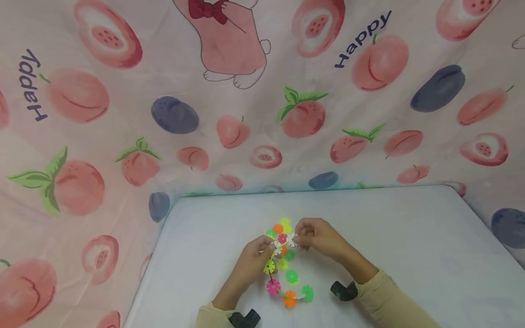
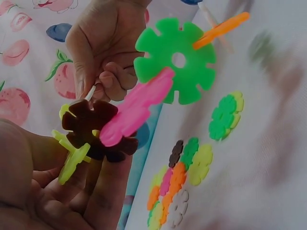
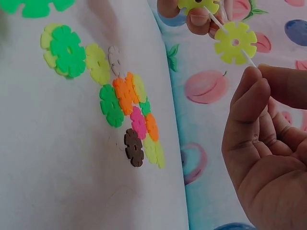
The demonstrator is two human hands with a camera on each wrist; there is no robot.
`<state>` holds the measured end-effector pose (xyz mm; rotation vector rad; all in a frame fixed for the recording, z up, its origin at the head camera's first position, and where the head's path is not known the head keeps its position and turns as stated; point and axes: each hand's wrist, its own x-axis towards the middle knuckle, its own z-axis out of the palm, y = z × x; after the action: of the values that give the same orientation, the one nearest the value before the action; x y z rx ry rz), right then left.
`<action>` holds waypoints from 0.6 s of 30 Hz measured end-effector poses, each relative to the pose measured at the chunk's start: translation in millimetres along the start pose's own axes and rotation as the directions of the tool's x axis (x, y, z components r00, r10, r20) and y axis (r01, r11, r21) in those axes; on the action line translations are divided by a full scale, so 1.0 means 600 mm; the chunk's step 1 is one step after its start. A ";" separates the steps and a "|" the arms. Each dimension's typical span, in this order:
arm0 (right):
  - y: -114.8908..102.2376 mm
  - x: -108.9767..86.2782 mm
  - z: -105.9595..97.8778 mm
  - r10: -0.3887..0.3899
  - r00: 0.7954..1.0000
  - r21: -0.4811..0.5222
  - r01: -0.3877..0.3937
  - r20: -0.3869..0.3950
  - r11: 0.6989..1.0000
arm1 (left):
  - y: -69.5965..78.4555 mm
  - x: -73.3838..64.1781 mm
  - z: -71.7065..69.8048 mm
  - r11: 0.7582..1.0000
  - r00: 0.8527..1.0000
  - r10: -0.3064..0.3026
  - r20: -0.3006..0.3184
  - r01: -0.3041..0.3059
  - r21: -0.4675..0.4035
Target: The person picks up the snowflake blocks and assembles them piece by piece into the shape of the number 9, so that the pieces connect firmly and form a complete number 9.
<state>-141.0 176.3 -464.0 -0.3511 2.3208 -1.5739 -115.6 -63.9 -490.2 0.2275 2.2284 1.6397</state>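
Left hand (image 1: 251, 261) grips the disc chain (image 1: 273, 287) trailing from its fingers; right hand (image 1: 323, 239) pinches 1 white disc (image 1: 291, 240); loose discs (image 1: 292, 276) lie below the fingers.

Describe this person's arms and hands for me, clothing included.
The left sleeve and right sleeve are beige and stop short of the wrists. Beside each cuff sits a black, bent piece, one left, one right. The left grip and right grip are bare, ungloved hands.
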 end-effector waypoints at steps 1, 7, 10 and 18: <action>0.000 0.000 0.000 -0.001 1.000 0.000 0.001 0.001 1.000 | 0.001 -0.001 0.000 1.000 1.000 0.001 -0.004 -0.001 0.002; 0.001 -0.002 0.000 -0.015 1.000 0.020 0.014 0.021 1.000 | 0.002 -0.002 0.003 1.000 1.000 0.005 -0.019 -0.004 0.017; 0.002 -0.001 -0.001 -0.028 0.999 0.029 0.027 0.031 0.999 | 0.001 0.000 0.003 1.000 1.000 0.013 -0.017 -0.013 0.019; 0.004 0.000 -0.005 -0.052 0.998 0.049 0.050 0.047 0.998 | 0.002 0.001 0.002 0.999 1.000 0.031 0.002 -0.031 0.029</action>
<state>-142.4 179.7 -465.0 -0.4356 2.2513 -1.6233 -115.9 -62.3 -489.8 0.2727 2.2589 1.6237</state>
